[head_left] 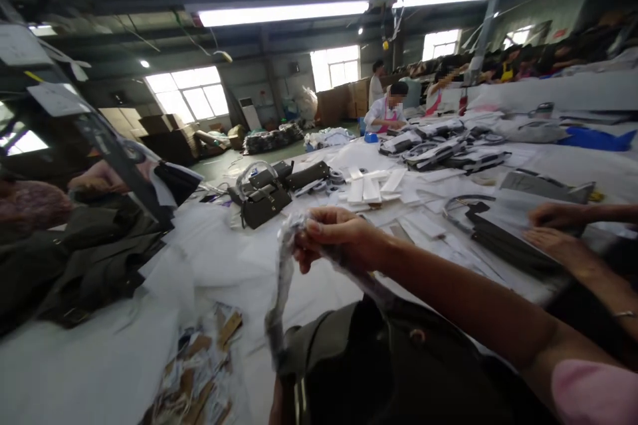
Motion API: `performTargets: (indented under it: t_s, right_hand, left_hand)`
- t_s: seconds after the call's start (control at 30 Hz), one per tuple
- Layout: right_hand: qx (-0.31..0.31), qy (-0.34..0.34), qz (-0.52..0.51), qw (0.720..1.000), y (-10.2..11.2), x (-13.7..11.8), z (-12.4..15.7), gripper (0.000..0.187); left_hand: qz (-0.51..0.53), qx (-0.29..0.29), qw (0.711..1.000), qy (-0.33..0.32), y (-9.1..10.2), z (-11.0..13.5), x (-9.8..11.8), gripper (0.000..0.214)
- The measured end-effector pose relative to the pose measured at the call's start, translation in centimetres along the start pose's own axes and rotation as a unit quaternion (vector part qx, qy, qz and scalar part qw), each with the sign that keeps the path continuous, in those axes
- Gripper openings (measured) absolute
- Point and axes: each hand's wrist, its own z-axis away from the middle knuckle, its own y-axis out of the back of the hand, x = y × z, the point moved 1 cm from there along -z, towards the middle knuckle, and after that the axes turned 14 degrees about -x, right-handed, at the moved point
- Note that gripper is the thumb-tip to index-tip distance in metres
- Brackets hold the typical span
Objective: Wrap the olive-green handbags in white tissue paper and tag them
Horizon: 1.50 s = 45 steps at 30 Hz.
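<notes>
My right hand is raised over the table, its fingers closed on the plastic-wrapped handle of a dark handbag. The handle arches up from the bag's left side to my fingers. Below it, the bag's body fills the bottom middle of the view, with a small metal stud and a gold-coloured fitting showing. A narrow brownish strip at the bag's lower left edge may be part of my left hand, but its fingers are hidden.
Brown and white tags lie at lower left. A finished-looking dark bag stands mid-table, with white strips to its right. A co-worker's hands touch a dark bag piece at right. A metal post rises at left.
</notes>
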Motion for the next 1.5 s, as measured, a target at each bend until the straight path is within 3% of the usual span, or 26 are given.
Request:
performTargets:
  t_s: [0.07,0.13,0.2,0.23,0.3,0.37,0.43,0.57,0.77,0.83,0.9,0.97,1.1,1.2,1.33,1.5]
  right_hand:
    - [0.069,0.023,0.042,0.996,1.6,0.4,0.7,0.027]
    - [0.178,0.012,0.126,0.976,4.7,1.7,1.2,0.03]
    - [0.265,-0.083,0.258,0.925,8.2,3.8,1.8,0.041]
    - [0.284,-0.146,0.318,0.893,9.8,5.0,2.2,0.047]
    - [0.293,-0.242,0.39,0.839,12.1,7.0,3.4,0.048]
    - [0.294,-0.285,0.414,0.813,13.1,8.5,5.4,0.042]
    - [0.288,-0.312,0.442,0.79,12.8,9.3,8.2,0.041]
    - [0.253,-0.356,0.476,0.763,10.0,10.9,15.2,0.05]
    - [0.256,-0.403,0.424,0.769,4.8,13.5,23.9,0.065]
    - [0.253,-0.416,0.438,0.756,3.2,13.4,25.4,0.066]
    - [0.236,-0.411,0.503,0.723,1.7,12.7,25.9,0.07]
    - [0.188,-0.379,0.591,0.687,0.4,11.8,25.3,0.075]
    - [0.013,-0.306,0.683,0.663,-0.9,11.6,22.6,0.088]
    - [-0.038,-0.279,0.699,0.657,-0.4,13.1,21.8,0.084]
    - [-0.048,-0.254,0.719,0.646,0.3,16.1,23.6,0.072]
    - [-0.054,-0.281,0.679,0.676,-0.7,17.9,26.6,0.073]
  left_hand:
    - [0.067,-0.01,0.995,0.07,0.7,1.7,0.8,0.082]
    - [0.189,-0.037,0.971,0.14,0.9,3.3,2.0,0.09]
    - [0.3,-0.048,0.936,0.179,0.8,4.5,3.4,0.094]
    - [0.315,-0.032,0.932,0.176,0.8,4.7,3.9,0.091]
    - [0.257,0.042,0.955,0.144,1.0,5.0,4.2,0.08]
    - [0.139,0.125,0.976,0.11,1.8,5.0,3.5,0.072]
    - [0.045,0.162,0.981,0.098,2.6,5.2,2.2,0.072]
    - [-0.084,0.148,0.981,0.092,2.5,5.6,0.2,0.075]
    - [-0.122,0.145,0.978,0.085,0.1,5.0,0.3,0.067]
    - [-0.142,0.129,0.978,0.088,0.1,5.2,0.7,0.062]
    - [-0.207,0.108,0.969,0.077,0.1,5.4,1.5,0.061]
    - [-0.324,0.071,0.943,0.04,-0.2,5.5,2.9,0.062]
    - [-0.542,-0.09,0.833,-0.056,-1.8,4.6,5.4,0.085]
    - [-0.607,-0.159,0.774,-0.081,-2.6,3.8,5.1,0.09]
    - [-0.634,-0.164,0.75,-0.091,-2.6,4.2,2.2,0.069]
    - [-0.614,-0.185,0.761,-0.097,-3.1,6.2,0.2,0.068]
